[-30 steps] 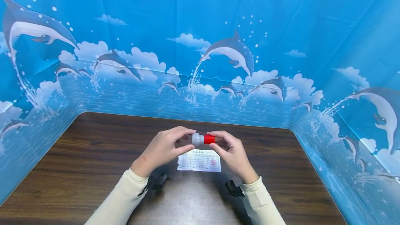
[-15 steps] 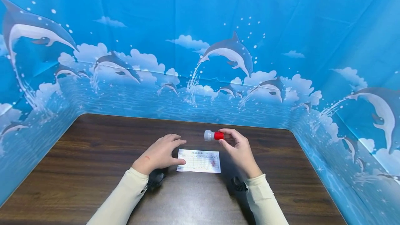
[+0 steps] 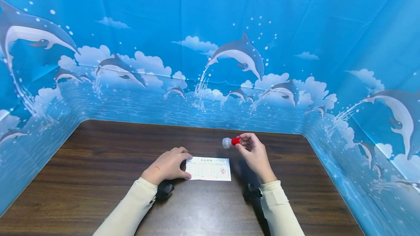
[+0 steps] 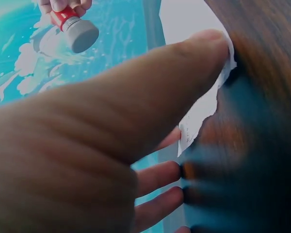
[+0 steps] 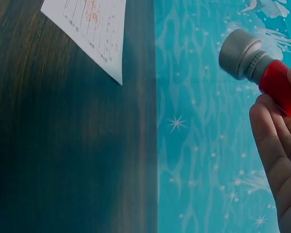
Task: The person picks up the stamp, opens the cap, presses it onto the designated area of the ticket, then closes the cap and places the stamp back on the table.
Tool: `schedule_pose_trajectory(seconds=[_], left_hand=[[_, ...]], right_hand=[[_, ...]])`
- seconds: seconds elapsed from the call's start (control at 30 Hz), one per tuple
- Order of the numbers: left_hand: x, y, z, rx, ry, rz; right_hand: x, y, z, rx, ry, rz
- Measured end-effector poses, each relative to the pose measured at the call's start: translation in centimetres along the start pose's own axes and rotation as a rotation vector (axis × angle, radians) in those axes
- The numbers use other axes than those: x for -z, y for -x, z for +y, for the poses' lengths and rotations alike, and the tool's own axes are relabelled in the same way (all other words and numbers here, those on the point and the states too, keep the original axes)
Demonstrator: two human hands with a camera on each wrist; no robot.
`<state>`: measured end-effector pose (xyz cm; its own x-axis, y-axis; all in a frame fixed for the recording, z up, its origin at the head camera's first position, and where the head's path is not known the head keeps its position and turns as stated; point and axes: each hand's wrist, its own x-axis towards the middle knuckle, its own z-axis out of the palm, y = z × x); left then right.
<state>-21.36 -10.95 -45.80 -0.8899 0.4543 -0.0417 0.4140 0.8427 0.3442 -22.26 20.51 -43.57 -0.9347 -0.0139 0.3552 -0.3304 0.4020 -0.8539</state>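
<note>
Up off the table, my right hand (image 3: pixel 257 157) pinches a stamp (image 3: pixel 235 141) by its red body between thumb and fingers. The stamp's round pale grey end points left, and in the right wrist view its ribbed neck (image 5: pixel 258 66) shows. A printed form slip (image 3: pixel 208 170) with a round red seal mark lies flat on the table. At the slip's left edge is my left hand (image 3: pixel 168 165), thumb resting on the paper. In the left wrist view its other fingers (image 4: pixel 157 177) extend down by the slip's ragged edge.
The dark wooden table (image 3: pixel 108 177) runs back to a blue curtain (image 3: pixel 210 17) printed with dolphins, which encloses the back and both sides. Black wrist cameras (image 3: pixel 164 190) hang under both cuffs.
My left hand has let go of the stamp's pale end and come down to the slip's left edge. My right hand has carried the stamp to the right.
</note>
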Motion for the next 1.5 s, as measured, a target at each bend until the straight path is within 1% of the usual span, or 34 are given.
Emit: schedule_pose_trajectory(seconds=[0.13,0.4,0.5,0.57,0.7,0.9,1.03,1.2,1.37,1.5], left_hand=[[-0.1,0.0,0.0,0.006,-0.006,0.0],[-0.1,0.0,0.0,0.009,0.007,-0.008],[-0.1,0.0,0.0,0.011,0.006,-0.007],[-0.2,0.0,0.0,0.012,0.007,-0.007],[-0.1,0.0,0.0,0.018,0.012,-0.01],[-0.2,0.0,0.0,0.019,0.017,-0.012],[-0.2,0.0,0.0,0.026,0.02,-0.016],[-0.2,0.0,0.0,0.029,0.021,-0.02],[-0.2,0.0,0.0,0.024,0.014,-0.019],[-0.2,0.0,0.1,0.027,0.006,-0.02]], right_hand=[[0.4,0.0,0.3,0.005,0.052,-0.016],[1.4,-0.2,1.4,0.064,0.176,-0.022],[1.6,-0.2,1.8,0.067,0.223,-0.024],[1.7,-0.2,2.0,0.053,0.249,-0.024],[1.8,-0.1,2.2,-0.001,0.281,-0.035],[1.8,-0.1,2.2,-0.067,0.307,-0.061],[1.7,0.0,2.3,-0.098,0.324,-0.072],[1.7,-0.1,2.5,-0.135,0.355,-0.106],[1.7,-0.1,2.5,-0.141,0.392,-0.138],[1.8,0.0,2.3,-0.143,0.399,-0.152]])
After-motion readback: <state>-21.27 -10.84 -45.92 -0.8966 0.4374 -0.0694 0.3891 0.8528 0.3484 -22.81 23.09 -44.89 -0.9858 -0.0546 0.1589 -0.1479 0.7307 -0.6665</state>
